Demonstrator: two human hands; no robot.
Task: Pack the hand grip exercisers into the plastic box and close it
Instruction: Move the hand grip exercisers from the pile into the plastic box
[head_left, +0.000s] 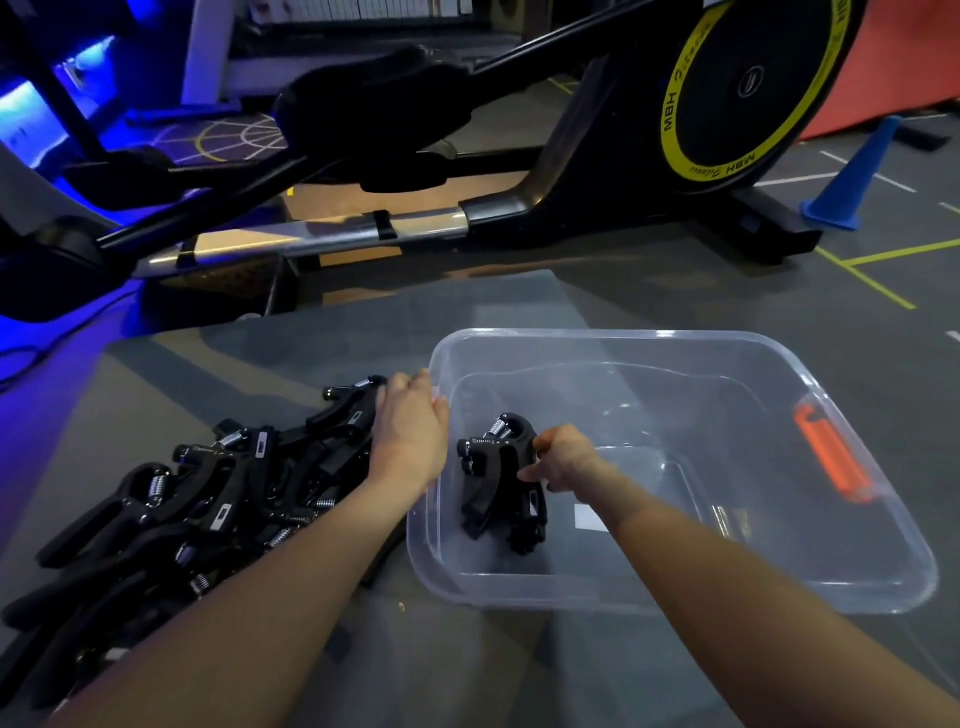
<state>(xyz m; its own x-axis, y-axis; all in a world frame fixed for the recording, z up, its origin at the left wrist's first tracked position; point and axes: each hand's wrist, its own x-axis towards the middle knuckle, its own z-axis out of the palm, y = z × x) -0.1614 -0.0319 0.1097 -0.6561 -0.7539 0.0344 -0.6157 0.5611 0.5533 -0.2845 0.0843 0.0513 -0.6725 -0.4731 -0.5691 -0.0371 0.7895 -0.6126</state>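
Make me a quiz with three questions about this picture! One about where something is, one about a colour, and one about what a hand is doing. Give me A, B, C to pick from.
1. Where is the big pile of grip exercisers?
A. On the table, left of the plastic box
B. On the floor by the cone
C. On top of the exercise machine

2. What colour is the clip on the box's far side?
A. Green
B. Orange
C. White

3. What is the right hand doing?
A. Resting flat on the table
B. Holding the cone
C. Holding exercisers inside the box

Answers:
1 A, the black pile lies on the table beside the box's left wall.
2 B, the clip on the box rim is bright orange.
3 C, its fingers grip black exercisers within the clear walls, while the left hand reaches the pile.
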